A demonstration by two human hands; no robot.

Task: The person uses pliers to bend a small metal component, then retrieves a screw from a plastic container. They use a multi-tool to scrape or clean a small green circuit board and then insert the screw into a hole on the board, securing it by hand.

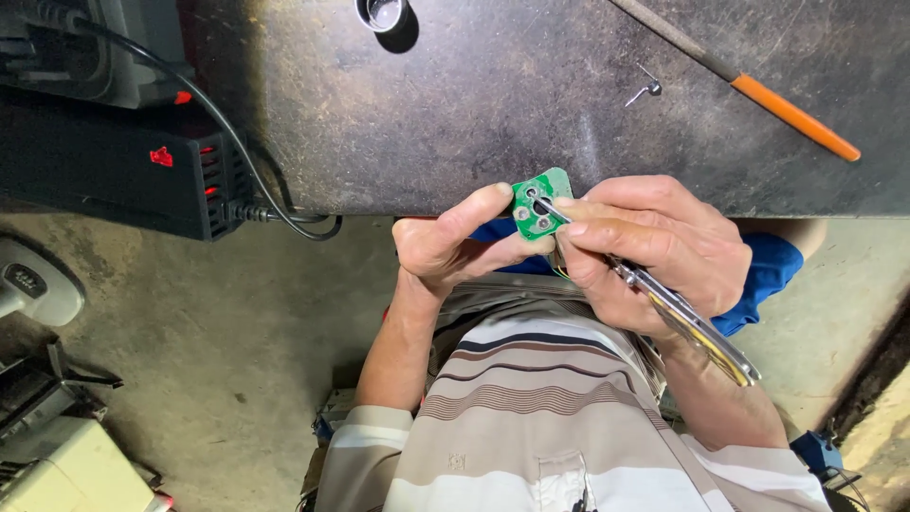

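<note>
My left hand point(445, 248) pinches a small green circuit board point(536, 206) between thumb and fingers, just in front of the workbench edge. The board has several round metal-ringed holes. My right hand point(645, 248) grips a slim metal tool point(684, 320) with a yellow-lined handle, like tweezers or a small knife. The tool's tip rests on the board near its middle hole. My striped shirt and blue trousers lie below the hands.
A dark, scuffed workbench point(493, 104) fills the top. On it lie an orange-handled file point(770, 100), a small bent metal piece point(645, 91) and a shiny round cap point(381, 11). A black box with red lights point(142, 171) and its cable point(284, 213) sit at the left, above the concrete floor.
</note>
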